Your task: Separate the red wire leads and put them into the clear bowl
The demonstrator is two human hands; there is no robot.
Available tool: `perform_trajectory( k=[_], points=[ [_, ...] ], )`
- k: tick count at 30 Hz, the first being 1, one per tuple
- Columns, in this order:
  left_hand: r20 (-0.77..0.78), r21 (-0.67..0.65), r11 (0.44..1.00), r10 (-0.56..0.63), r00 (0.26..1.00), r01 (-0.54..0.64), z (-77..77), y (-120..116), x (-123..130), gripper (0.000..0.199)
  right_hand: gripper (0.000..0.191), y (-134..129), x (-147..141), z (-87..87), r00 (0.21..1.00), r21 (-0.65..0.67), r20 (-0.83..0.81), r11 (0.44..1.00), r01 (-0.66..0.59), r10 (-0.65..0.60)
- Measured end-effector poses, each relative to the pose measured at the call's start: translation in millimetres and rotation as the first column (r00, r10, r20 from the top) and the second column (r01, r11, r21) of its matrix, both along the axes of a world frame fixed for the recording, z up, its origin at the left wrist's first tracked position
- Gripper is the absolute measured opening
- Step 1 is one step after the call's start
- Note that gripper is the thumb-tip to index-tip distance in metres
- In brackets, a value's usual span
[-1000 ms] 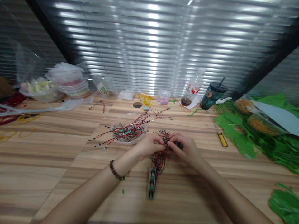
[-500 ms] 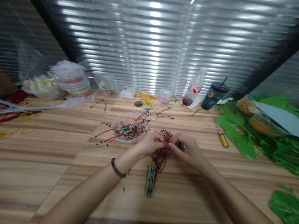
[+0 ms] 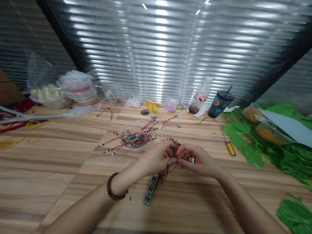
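In the head view my left hand (image 3: 157,158), with a dark bead bracelet on its wrist, pinches a thin wire (image 3: 173,162) near a small pale end. Facing it, my right hand (image 3: 198,160) has thumb and forefinger closed on the same wire or one beside it; the fingers partly hide the spot. Behind and between the hands lies a bundle of red and black wires (image 3: 174,149) with small dark tips. A green circuit board strip (image 3: 150,190) with metal-edged slots sticks out below my left hand. Part of another board (image 3: 191,160) shows behind my right hand.
A clear round dish (image 3: 139,150) holds more wired pieces (image 3: 135,138), some hanging over its rim. Further right are a yellow-handled screwdriver (image 3: 230,148) and green artificial leaves (image 3: 240,136). A bottle (image 3: 200,97), a dark tumbler (image 3: 220,104) and a bead tub (image 3: 171,105) stand at the back.
Both hands have come slightly nearer and a wire now stretches between them. The board strip has tilted and shifted left. The whole view has shifted a little.
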State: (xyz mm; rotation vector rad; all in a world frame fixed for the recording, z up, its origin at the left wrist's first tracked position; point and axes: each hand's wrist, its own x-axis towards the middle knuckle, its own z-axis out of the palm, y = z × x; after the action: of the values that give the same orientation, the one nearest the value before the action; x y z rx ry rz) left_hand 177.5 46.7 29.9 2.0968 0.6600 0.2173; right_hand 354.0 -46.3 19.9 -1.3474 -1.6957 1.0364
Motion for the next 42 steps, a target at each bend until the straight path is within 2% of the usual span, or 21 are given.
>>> perform_trajectory(
  k=[3,7,10,12,14,18,20,23,25,30,34,37,42],
  points=[
    [-0.003,0.017,1.0,0.017,1.0,-0.017,1.9,-1.6,-3.2,0.04,0.005,-0.4,-3.1,1.8,0.999,0.022,0.033,1.0,0.02,-0.021],
    [0.022,-0.033,0.998,0.049,0.999,-0.048,13.2,-8.4,-19.1,0.034,0.008,-1.5,-9.6,6.4,0.996,0.069,0.086,0.998,0.002,-0.008],
    [0.073,-0.03,0.995,0.097,0.993,-0.095,18.2,-22.9,-35.5,0.039,0.009,-2.3,-13.7,8.6,0.996,0.079,0.085,0.997,-0.013,0.006],
    [0.08,0.021,0.985,0.167,0.983,-0.169,13.9,-36.1,-45.0,0.047,0.009,-2.3,-14.5,7.5,0.997,0.067,0.071,0.998,0.013,-0.018],
    [0.013,0.076,0.968,0.238,0.971,-0.238,3.6,-50.1,-51.3,0.048,0.008,-1.4,-13.0,4.7,0.997,0.052,0.044,0.997,0.055,-0.057],
    [-0.268,0.146,0.937,0.348,0.899,-0.319,-19.3,-72.1,-50.7,0.033,0.008,2.5,-3.4,-3.2,0.987,0.072,0.099,0.99,0.123,-0.13],
    [-0.381,0.205,0.922,0.384,0.841,-0.328,-24.8,-76.9,-46.6,0.026,0.009,4.6,1.8,-7.2,0.971,0.087,0.166,0.984,0.157,-0.17],
    [-0.454,0.284,0.892,0.449,0.77,-0.352,-26.3,-76.6,-43.4,0.025,0.008,6.7,5.6,-11.6,0.966,0.075,0.168,0.98,0.187,-0.197],
    [-0.451,0.279,0.881,0.472,0.757,-0.383,-26.2,-73.7,-45.3,0.024,0.008,7.2,4.7,-13.0,0.975,0.056,0.124,0.982,0.18,-0.186],
    [-0.363,0.211,0.872,0.49,0.793,-0.443,-29.4,-67.1,-58.5,0.022,0.009,7.6,-2.4,-18.7,0.989,-0.045,-0.055,0.989,0.137,-0.14],
    [-0.309,0.139,0.862,0.505,0.806,-0.487,-33.3,-64.9,-69.9,0.03,0.01,8.8,-9.2,-26.7,0.978,-0.007,-0.151,0.99,0.144,-0.144],
    [-0.256,0.117,0.846,0.532,0.807,-0.521,-35.2,-65.3,-76.3,0.034,0.007,8.3,-15.4,-26.4,0.977,0.083,-0.131,0.98,0.178,-0.167],
    [-0.218,0.088,0.818,0.573,0.79,-0.569,-32.9,-69.0,-79.8,0.032,0.007,5.5,-19.9,-18.0,0.984,0.196,0.026,0.966,0.169,-0.178]
  ],
)
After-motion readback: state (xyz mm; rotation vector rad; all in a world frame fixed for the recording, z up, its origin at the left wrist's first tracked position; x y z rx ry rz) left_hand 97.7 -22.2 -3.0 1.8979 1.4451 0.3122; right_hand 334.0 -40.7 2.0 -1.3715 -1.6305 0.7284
